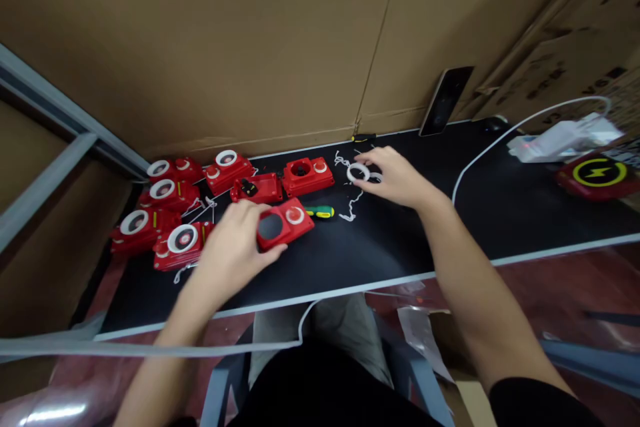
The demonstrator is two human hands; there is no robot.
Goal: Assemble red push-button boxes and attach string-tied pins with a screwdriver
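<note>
My left hand grips the left end of a red plastic housing, which has a dark round face and a white-ringed round part. A little to the right, the fingers of my right hand are closed on a white ring. Just behind the held housing lies a green and yellow screwdriver. Farther back are a red housing with an open round hole and an opened red shell with a black part in it. White cord lies beside my right hand.
Several red units with white rings crowd the table's left end. A phone-like device leans on the cardboard wall at the back. Toward the right are a white power strip, its cable and a red box with a lightning sign.
</note>
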